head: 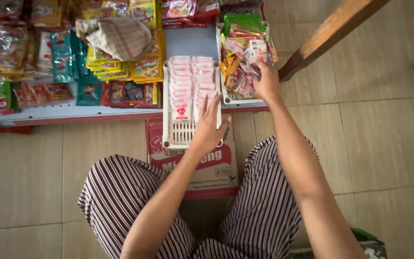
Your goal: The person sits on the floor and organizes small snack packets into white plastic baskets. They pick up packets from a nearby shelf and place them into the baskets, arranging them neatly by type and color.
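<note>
Two hands sorting small sachets in white plastic trays on a low shelf.
The left hand (208,125) lies flat, fingers spread, on two rows of pink-and-white sachets (188,81) in the slotted white tray (180,136). The right hand (266,79), fingers curled, pinches mixed colourful sachets (238,62) in the neighbouring white tray (226,98). A red-and-brown cardboard box (212,168) sits below, between striped-trousered knees.

Soft, even daylight falls on the tiled floor (384,124) in front of me, warm and fairly bright, without glare. My arms cast only faint shadows near the white tray (178,136). Packets left of that tray look slightly soft, and straight lines bend a little toward the frame's edges
</note>
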